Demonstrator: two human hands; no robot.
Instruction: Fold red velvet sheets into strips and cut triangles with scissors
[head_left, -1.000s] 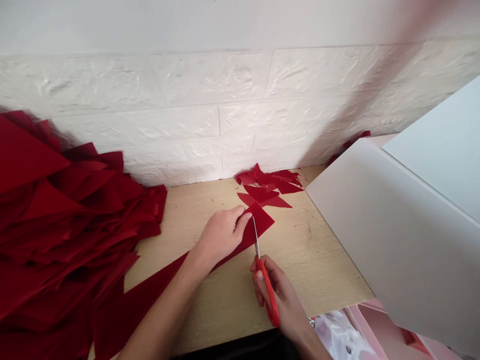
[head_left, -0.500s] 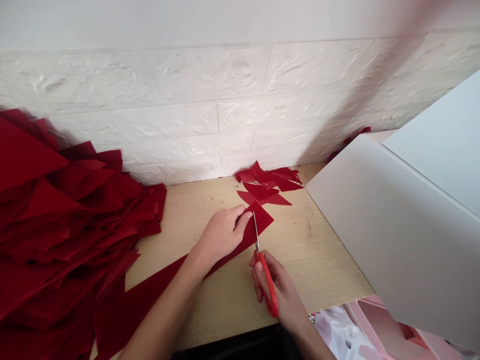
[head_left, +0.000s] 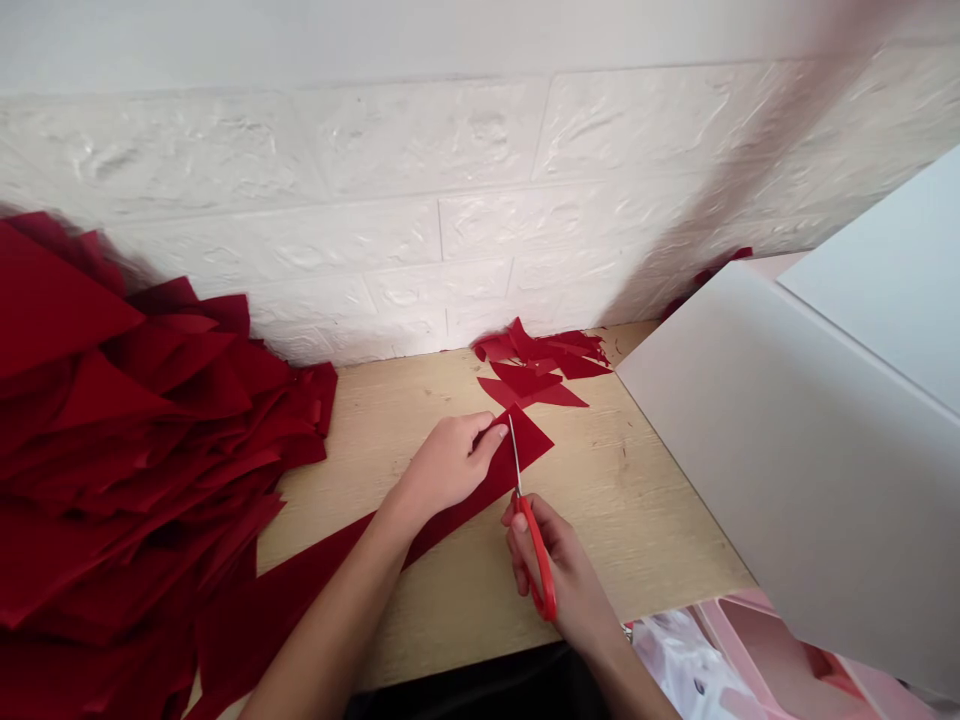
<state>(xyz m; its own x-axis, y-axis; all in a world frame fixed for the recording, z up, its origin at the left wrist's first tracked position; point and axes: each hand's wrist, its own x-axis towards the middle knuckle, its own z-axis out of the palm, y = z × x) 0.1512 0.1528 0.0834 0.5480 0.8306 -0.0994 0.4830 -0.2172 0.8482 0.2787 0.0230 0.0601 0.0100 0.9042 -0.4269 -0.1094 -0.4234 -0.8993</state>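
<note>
My left hand [head_left: 446, 465] rests on a long red felt strip [head_left: 499, 490], its fingers pressing near the strip's pointed far end. My right hand [head_left: 562, 565] grips red-handled scissors [head_left: 538, 560]. Their steel blades [head_left: 514, 450] point away from me, lying along the fingertips of my left hand and reaching the felt. The blade tips sit over the strip, and the lower blade is partly hidden. The strip's near end runs down to the left, toward a large heap of red felt pieces [head_left: 127, 430].
Cut red triangular scraps [head_left: 536, 360] lie on the light wooden tabletop [head_left: 630, 500] against a white brick-textured wall [head_left: 375, 200]. A large white board [head_left: 795, 470] leans in at the right. A pink container [head_left: 757, 660] and white plastic [head_left: 686, 670] sit below the table edge.
The scissors and my right hand have moved slightly farther up the table along the felt. The view has tilted a little. My left hand stays on the strip.
</note>
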